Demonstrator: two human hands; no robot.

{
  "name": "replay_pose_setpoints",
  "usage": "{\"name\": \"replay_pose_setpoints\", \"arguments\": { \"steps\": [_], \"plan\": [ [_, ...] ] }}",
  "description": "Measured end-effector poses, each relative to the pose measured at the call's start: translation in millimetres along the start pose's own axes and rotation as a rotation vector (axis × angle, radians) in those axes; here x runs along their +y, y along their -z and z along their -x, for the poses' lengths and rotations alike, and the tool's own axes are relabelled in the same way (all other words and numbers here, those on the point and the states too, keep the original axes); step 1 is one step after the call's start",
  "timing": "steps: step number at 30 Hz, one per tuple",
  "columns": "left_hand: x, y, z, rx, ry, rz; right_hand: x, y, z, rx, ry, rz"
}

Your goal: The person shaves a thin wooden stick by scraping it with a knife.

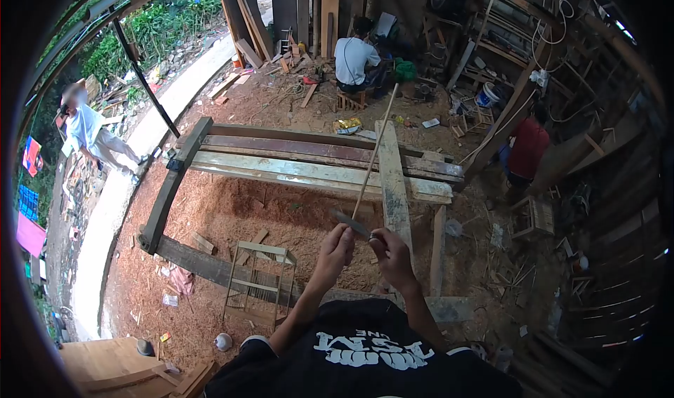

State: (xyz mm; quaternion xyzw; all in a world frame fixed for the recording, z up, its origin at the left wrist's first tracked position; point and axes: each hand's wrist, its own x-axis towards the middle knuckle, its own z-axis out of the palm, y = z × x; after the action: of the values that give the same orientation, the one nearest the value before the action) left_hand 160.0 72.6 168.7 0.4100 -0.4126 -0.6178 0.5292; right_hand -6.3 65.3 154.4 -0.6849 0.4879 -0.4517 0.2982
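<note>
A long thin wooden stick (372, 161) slants up and away from my hands, its far end crossing above a wide plank. My left hand (337, 249) is closed around the near end of the stick. Beside it, my right hand (392, 257) is closed on a dark-bladed knife (353, 224), whose handle is mostly hidden by the fingers. The blade lies across the stick, just in front of both hands. Below the stick stretches a wooden workbench (281, 168) made of long boards, with the wide plank (394, 187) resting across its right end.
A small wooden frame (260, 282) stands at lower left on shavings. One person (354, 61) sits at the back, another in red (528, 145) is at right, and a third (102, 131) is outside at left. A bucket (486, 95) and a stool (532, 217) are at right.
</note>
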Motion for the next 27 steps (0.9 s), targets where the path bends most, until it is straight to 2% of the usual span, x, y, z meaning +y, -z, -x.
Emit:
{"name": "replay_pose_setpoints", "arguments": {
  "steps": [4,7,10,13,16,19,22,25,27],
  "plan": [
    [-7,2,6,0.005,-0.008,-0.158,-14,7,-7,-0.081,0.174,0.118],
    [-14,16,8,-0.072,-0.023,-0.266,-14,12,-11,-0.128,0.276,0.192],
    [-11,19,13,-0.117,-0.216,-0.404,-7,17,-11,-0.186,0.327,0.267],
    [10,12,31,-0.09,0.057,-0.253,10,29,-19,-0.021,0.407,0.36],
    [-2,19,41,-0.106,0.074,-0.301,43,41,-22,0.147,0.225,0.452],
    [-7,28,54,-0.16,0.155,-0.114,56,78,-32,0.371,0.038,0.487],
    [-4,32,50,-0.129,0.107,-0.299,49,86,-34,0.326,0.04,0.474],
    [0,23,33,-0.13,0.025,-0.33,19,57,-23,0.214,0.032,0.321],
    [-2,18,27,-0.127,0.063,-0.154,24,47,-21,0.16,-0.082,0.291]
  ]
}}
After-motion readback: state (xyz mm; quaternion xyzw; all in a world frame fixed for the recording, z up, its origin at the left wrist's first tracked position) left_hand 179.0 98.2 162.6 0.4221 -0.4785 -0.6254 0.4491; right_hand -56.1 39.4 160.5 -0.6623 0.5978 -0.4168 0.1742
